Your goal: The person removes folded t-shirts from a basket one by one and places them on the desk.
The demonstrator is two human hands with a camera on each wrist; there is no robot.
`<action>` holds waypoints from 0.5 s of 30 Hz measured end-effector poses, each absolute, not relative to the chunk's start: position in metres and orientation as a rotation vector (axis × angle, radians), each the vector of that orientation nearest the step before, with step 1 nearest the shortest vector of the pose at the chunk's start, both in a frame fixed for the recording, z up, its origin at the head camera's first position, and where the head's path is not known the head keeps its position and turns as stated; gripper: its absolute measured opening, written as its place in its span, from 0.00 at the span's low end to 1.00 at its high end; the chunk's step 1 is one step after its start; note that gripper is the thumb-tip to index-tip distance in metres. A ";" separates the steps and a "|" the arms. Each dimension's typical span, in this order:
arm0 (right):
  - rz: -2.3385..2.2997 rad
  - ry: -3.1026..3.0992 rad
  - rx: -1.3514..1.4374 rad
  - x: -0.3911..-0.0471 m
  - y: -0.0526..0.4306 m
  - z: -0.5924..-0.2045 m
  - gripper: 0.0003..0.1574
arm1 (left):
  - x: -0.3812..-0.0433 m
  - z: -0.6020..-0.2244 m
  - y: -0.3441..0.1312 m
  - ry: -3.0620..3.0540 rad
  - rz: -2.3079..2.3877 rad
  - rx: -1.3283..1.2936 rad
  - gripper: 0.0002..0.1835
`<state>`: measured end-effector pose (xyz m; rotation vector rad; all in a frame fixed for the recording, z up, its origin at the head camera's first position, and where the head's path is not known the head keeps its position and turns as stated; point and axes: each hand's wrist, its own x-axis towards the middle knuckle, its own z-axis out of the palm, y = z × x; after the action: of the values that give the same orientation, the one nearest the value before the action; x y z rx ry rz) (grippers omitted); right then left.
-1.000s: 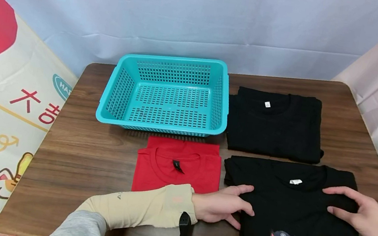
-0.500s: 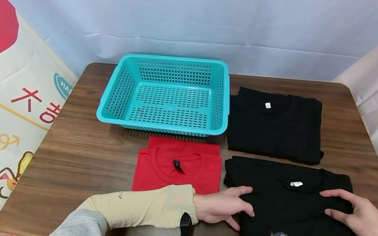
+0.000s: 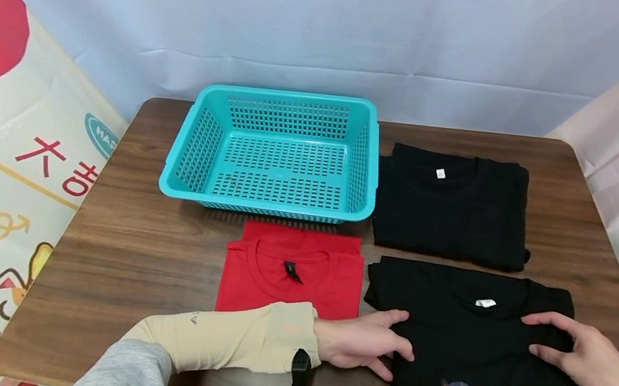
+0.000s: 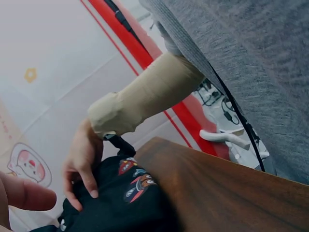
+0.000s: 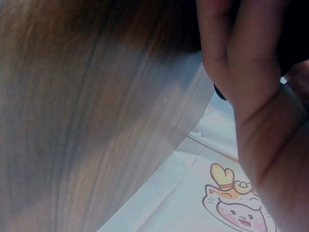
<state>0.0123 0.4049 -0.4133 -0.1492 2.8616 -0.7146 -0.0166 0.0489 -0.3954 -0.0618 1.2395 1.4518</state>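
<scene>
A folded black T-shirt (image 3: pixel 461 342) with cartoon dog prints along its lower edge lies at the front right of the table in the head view. At its left edge my left hand (image 3: pixel 362 341) rests with fingers spread, the tips on the cloth. My right hand (image 3: pixel 590 362) lies over the shirt's right side, thumb and forefinger apart and touching the fabric. The left wrist view shows the right hand (image 4: pixel 84 166) from across the shirt, its fingers pointing down onto the cloth. In the right wrist view, the right hand's fingers (image 5: pixel 256 43) are close up and dark.
A turquoise basket (image 3: pixel 265 206) stands at the back left of the wooden table (image 3: pixel 143 261). Right of it lies another folded black T-shirt (image 3: pixel 456 215). A folded red T-shirt (image 3: pixel 290 283) sits below the basket, partly under my left forearm.
My right hand has shifted slightly left, and the shirt's right edge has moved in with it. The left hand has barely moved.
</scene>
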 end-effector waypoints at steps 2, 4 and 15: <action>-0.682 2.858 -0.138 0.012 0.405 -0.412 0.23 | -0.017 -0.395 0.049 1.241 1.444 -0.057 0.38; -0.649 2.839 -0.117 0.013 0.404 -0.410 0.23 | -0.016 -0.394 0.048 1.250 1.435 -0.037 0.37; -0.580 2.663 -0.006 0.015 0.406 -0.392 0.23 | -0.022 -0.380 0.008 1.374 1.210 0.256 0.24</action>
<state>0.0146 0.4058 -0.3921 -0.0063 2.6628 -0.5800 -0.0224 0.0080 -0.3798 0.2560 1.3743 1.2097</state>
